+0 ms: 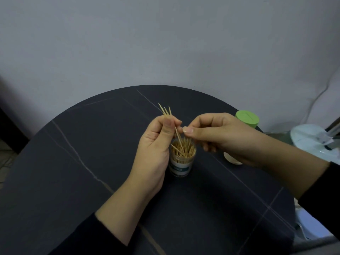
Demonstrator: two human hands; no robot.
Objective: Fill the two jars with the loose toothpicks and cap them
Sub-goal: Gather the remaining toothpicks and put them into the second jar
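Nearest the camera, a dark sleeve [77, 234] is seen low over the dark round worktop [55, 162]. On the left, a bundle of toothpicks [166, 112] is pinched between the thumb and curled fingers of the left hand [156, 144], its points sticking up and away. Just right of it and lower, the open jar [181, 162] stands on the worktop, packed nearly to the rim, with several sticks leaning crosswise. Above its mouth, a single toothpick [177, 134] is pinched by the thumb and forefinger of the right hand [220, 133]. A pale lid [230, 159] lies partly hidden under that hand, and a green-capped jar [247, 118] stands at the far right edge.

Trouble is likely if the stick is pushed against the crossed ones: it may jam, snap or spill others. The light jar could be tipped by a wrist. Sticks left proud may keep the lid from seating.
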